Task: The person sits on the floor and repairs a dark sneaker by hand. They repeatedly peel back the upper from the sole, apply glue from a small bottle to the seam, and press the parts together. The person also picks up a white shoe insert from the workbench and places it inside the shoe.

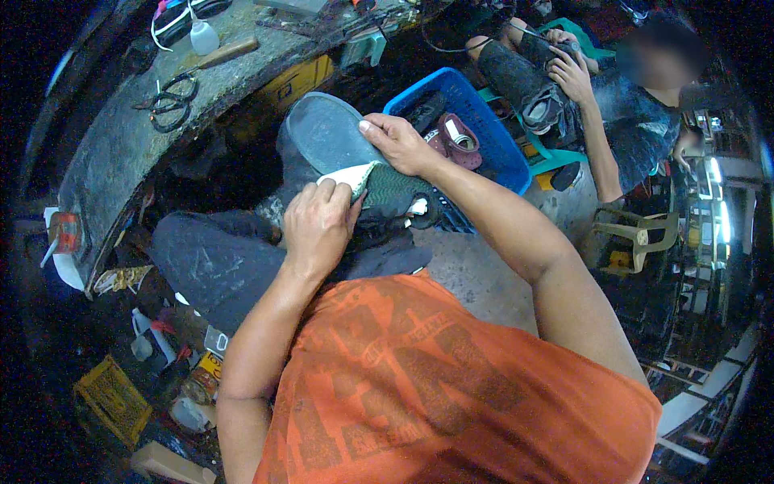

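Over my lap is a shoe with a dark green textured upper [391,192] and a flat grey sole [329,137] that faces up toward the far side. A white strip [345,175] shows between the sole and the upper. My right hand [401,145] grips the sole's right edge, thumb on top and the other fingers hidden beneath. Nearer to me, my left hand [318,222] is closed at the white strip and the upper's edge, its knuckles up. Whether the sole is joined to the upper under my hands cannot be made out.
A blue plastic basket [516,165] with maroon shoes [458,139] stands beyond my right forearm. To the right, a seated co-worker [645,121] handles a dark shoe. A worn bench [105,161] curves along the left, bearing a coiled black cable [171,103] and a squeeze bottle [203,36].
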Motion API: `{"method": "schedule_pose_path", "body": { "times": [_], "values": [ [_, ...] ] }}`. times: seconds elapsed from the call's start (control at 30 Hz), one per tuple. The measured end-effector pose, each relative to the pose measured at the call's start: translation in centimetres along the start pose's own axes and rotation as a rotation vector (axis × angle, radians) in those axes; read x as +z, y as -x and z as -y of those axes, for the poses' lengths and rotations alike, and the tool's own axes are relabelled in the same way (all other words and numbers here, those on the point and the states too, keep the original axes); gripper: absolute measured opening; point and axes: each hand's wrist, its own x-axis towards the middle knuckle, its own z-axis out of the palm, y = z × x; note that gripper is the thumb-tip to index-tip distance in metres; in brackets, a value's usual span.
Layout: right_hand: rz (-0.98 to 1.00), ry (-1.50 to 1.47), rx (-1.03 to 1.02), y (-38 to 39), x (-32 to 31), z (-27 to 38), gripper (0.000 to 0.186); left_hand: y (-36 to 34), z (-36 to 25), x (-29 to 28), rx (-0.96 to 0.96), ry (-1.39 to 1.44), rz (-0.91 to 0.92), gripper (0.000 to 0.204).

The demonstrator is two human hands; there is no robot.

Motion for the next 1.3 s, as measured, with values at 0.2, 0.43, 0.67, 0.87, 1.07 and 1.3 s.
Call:
{"method": "schedule_pose_path", "body": {
  "times": [0.2,0.43,0.67,0.87,1.07,1.3],
  "values": [
    [-0.026,0.087,0.008,-0.3,0.1,-0.6,0.044,1.6,-0.8,0.5,0.004,0.035,-0.055,0.026],
    [0.013,-0.017,0.116,-0.4,0.1,0.1,0.040,1.7,-0.8,0.3,0.010,0.001,-0.067,0.024],
    [-0.029,0.065,0.067,-1.3,0.8,-0.7,0.045,2.8,-1.5,-0.2,0.025,-0.010,-0.099,0.025],
    [-0.019,0.084,0.135,-2.3,0.9,-2.1,0.050,2.5,-1.3,-0.1,0.055,-0.014,-0.120,0.026],
    [0.000,0.197,0.158,-3.1,0.8,-3.2,0.052,2.4,-1.3,0.0,0.084,-0.067,-0.168,0.027],
    [0.146,-0.151,0.202,-2.3,-3.6,5.6,0.065,-2.3,1.9,-6.1,-0.156,0.074,-0.051,0.047]
  ]
}}
